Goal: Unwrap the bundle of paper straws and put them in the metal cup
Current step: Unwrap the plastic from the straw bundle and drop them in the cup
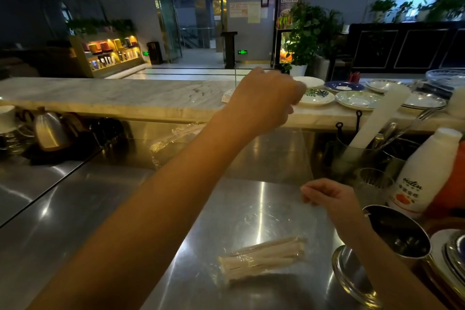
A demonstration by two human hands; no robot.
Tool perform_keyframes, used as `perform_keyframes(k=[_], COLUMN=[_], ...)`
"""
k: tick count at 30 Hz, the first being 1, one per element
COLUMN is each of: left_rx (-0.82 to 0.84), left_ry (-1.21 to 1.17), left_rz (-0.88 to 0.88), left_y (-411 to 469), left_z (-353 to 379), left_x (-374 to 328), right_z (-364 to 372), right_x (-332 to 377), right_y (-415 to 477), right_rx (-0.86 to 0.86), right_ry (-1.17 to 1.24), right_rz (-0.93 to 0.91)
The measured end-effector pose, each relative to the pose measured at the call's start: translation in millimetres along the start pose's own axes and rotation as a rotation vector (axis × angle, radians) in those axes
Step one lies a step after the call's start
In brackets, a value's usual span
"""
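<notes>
Bare steel counter (pixel 75 209) lay open left of the straws (pixel 264 257), a clear wrap (pixel 284 156) stretched above them. On the right, a metal cup (pixel 400 231), round lid (pixel 349 272) and white bottle (pixel 425 173) crowded close.

The person's body is represented by two hands and two forearms only; the left hand (pixel 264 98) and the left forearm (pixel 163 209) are shown bare along the whole visible length; the right hand (pixel 327 196) and the right forearm (pixel 377 246) are likewise bare to the frame edge; the left fingertips (pixel 300 93) are blurred.
</notes>
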State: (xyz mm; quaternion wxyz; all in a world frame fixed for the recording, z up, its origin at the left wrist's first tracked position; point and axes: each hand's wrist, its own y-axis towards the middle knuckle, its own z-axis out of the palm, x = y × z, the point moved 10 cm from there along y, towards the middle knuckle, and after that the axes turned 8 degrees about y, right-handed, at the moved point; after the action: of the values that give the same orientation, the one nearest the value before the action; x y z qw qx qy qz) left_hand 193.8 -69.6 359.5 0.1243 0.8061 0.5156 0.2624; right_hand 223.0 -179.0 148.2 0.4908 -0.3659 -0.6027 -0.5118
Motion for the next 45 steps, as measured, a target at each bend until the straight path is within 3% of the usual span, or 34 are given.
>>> perform_keyframes(k=[4, 7, 10, 16, 25, 33, 41, 45], left_rx=[-0.173, 0.017, 0.237, 0.301, 0.275, 0.236, 0.104, 0.135], left_ry=[-0.142, -0.046, 0.060, 0.109, -0.021, -0.102, -0.099, -0.179], left_rz=[0.228, 0.361, 0.287, 0.254, 0.147, 0.076, 0.043, 0.007], left_y=[-12, -15, -16, -14, -7, -5, -31, -56], left_z=[-18, 15, 54, 65, 52, 37, 42, 67], left_x=[-52, -90, -81, -65, -29, 8, 41, 48], right_z=[5, 7, 11, 4, -27, -30, -43, -44], right_x=[21, 40, 54, 60, 7, 23, 46, 56], right_y=[8, 15, 18, 13, -3, -5, -9, -8], right_rx=[0.042, 0.051, 0.089, 0.075, -0.032, -0.047, -0.181, -0.186], right_ry=[-0.051, -0.065, -0.035, -0.090, -0.251, -0.365, -0.385, -0.397], right_rz=[-0.058, -0.099, -0.121, -0.141, -0.030, -0.119, -0.222, -0.233])
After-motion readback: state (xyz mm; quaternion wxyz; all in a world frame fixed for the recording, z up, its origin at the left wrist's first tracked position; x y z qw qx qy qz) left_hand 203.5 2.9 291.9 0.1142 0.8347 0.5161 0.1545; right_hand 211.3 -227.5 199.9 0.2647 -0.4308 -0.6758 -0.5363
